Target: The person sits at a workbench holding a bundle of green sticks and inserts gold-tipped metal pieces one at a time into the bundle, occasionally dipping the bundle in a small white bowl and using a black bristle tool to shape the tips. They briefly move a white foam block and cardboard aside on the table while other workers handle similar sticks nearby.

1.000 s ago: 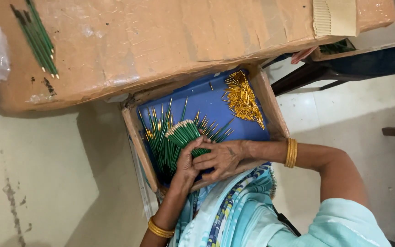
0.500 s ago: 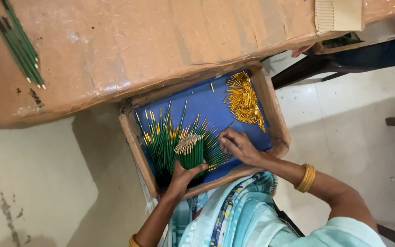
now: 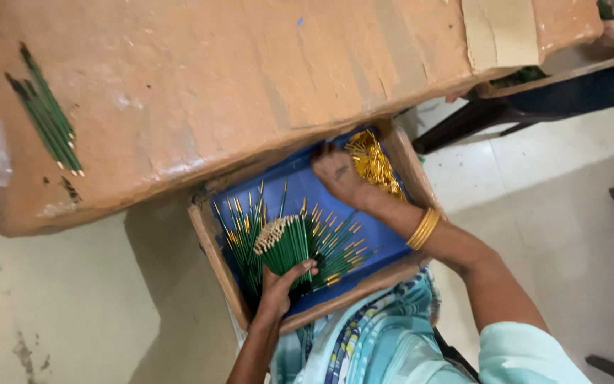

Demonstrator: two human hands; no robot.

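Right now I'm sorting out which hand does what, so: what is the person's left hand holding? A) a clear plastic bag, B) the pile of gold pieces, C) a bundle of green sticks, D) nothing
C: the left hand grips a bundle of green sticks upright in the blue-lined tray, while the right hand reaches to the gold pieces.

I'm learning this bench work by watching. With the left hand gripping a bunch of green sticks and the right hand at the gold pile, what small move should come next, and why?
Probably close the right hand on a pinch of the gold pieces: it rests at that pile's edge, nothing visibly held, while the left hand grips the bunch of green sticks upright in the blue-lined tray.
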